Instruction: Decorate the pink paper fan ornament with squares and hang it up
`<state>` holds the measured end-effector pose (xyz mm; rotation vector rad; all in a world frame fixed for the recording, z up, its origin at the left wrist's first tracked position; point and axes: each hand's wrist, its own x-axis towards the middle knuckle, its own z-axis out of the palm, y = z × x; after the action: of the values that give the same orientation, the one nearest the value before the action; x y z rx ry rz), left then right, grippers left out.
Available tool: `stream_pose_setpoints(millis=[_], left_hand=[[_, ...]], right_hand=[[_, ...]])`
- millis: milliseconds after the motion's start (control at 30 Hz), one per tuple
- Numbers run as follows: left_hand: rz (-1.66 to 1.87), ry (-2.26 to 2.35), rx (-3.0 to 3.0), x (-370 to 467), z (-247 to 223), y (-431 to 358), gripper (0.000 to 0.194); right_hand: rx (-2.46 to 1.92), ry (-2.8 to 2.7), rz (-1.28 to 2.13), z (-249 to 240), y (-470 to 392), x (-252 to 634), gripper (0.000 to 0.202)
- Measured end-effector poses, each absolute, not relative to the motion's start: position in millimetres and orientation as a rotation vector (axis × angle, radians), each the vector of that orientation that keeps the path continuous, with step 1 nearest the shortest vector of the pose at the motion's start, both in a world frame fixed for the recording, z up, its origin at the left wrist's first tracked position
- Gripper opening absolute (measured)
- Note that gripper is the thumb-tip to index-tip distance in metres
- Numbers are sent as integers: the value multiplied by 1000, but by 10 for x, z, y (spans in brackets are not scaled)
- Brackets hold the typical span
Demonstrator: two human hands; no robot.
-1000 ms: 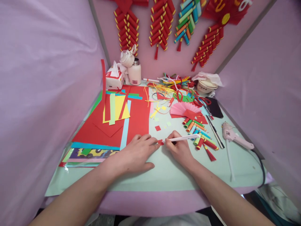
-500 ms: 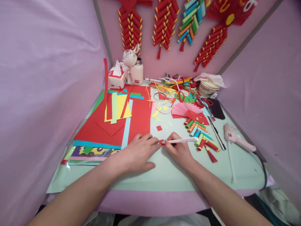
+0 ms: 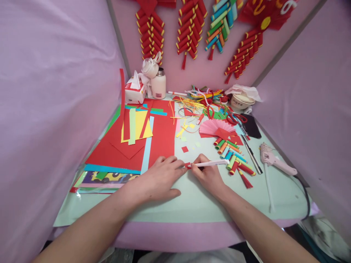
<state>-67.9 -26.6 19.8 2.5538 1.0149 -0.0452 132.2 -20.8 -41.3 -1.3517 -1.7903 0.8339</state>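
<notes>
A small red paper piece (image 3: pixel 187 165) lies on the pale green tabletop between my hands. My left hand (image 3: pixel 164 177) rests flat with its fingers stretched out, the fingertips at the left edge of that piece. In my right hand (image 3: pixel 207 175) is a white pen (image 3: pixel 215 163), its tip on or just over the red piece. Another red paper square (image 3: pixel 185 149) lies a little farther off. To the right is a pink paper fan (image 3: pixel 216 128) with a string of coloured paper rolls (image 3: pixel 233 155) and a red tassel.
Coloured paper sheets (image 3: pixel 164 135) cover the left side. At the back stand a tissue box (image 3: pixel 135 95), a white bottle (image 3: pixel 159 86) and a bowl (image 3: pixel 241 101). Scissors (image 3: pixel 236 118), a dark phone-like slab (image 3: pixel 251 126) and a glue gun (image 3: pixel 276 160) lie right. Paper firecracker strings (image 3: pixel 189 33) hang behind.
The view has shifted very slightly. The pen's rear end has swung a little to the left; both hands stay in the same place.
</notes>
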Motion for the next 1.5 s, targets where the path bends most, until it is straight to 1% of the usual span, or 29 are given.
stream_pose_setpoints(millis=[767, 1500], left_hand=[[-64, 1020, 2530, -660, 224, -259, 51], [-66, 1005, 2551, -672, 186, -259, 57]], right_hand=[[-1341, -1833, 786, -427, -206, 1330, 21], [-1347, -1811, 795, -431, -211, 1332, 23]])
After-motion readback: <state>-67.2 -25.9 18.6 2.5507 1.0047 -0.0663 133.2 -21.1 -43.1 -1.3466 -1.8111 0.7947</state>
